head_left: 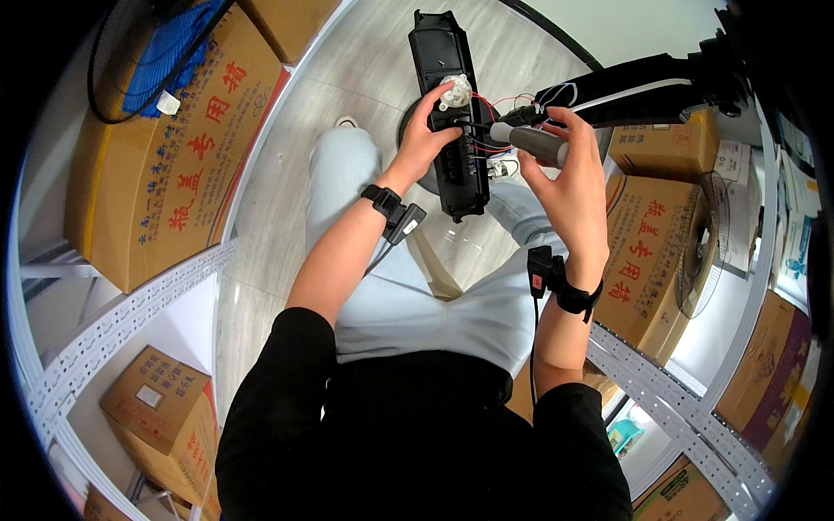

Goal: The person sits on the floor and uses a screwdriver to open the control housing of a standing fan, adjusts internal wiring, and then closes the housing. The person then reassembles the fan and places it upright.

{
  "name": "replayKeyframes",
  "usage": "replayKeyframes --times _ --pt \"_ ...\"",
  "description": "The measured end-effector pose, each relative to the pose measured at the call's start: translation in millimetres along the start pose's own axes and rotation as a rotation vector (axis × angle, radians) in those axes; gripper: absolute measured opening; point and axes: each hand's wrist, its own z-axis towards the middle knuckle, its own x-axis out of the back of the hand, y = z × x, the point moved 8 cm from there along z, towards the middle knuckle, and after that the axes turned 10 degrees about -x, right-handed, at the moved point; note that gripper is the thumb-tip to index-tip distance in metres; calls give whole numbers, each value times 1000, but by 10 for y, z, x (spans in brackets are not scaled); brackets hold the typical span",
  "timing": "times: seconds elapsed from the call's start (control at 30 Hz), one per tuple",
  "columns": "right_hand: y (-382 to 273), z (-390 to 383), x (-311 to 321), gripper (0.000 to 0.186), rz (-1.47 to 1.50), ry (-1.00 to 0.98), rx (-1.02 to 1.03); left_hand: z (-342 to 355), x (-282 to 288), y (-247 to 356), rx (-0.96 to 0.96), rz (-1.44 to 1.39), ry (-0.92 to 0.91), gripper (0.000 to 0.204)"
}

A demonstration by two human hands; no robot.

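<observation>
The black plastic housing (459, 178) runs lengthwise fore-and-aft, its far end leaning left. The left grip (417, 152) holds its left side mid-length; the right grip (573, 178), on its right, grasps what seems a grey-handled screwdriver (539, 145), shaft pointing left at the housing.

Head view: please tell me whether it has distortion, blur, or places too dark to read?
Head view: fisheye bending, with the left shelf rail curving near the rim and black corners; head view: left hand and right hand show no clear motion blur; head view: the black shirt is so dark that folds mostly disappear.
</observation>
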Motion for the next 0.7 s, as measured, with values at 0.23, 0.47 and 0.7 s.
replayKeyframes --times 0.23,0.47,0.7 --pt "172 32 -73 38 -376 -116 -238 -21 0 -1 -10 41 -13 77" --pt "-14 -48 20 37 20 -93 -66 -3 15 -32 -9 55 -24 77" --pt "224 7 -47 34 -284 -174 -331 -10 28 -63 -8 62 -30 77"
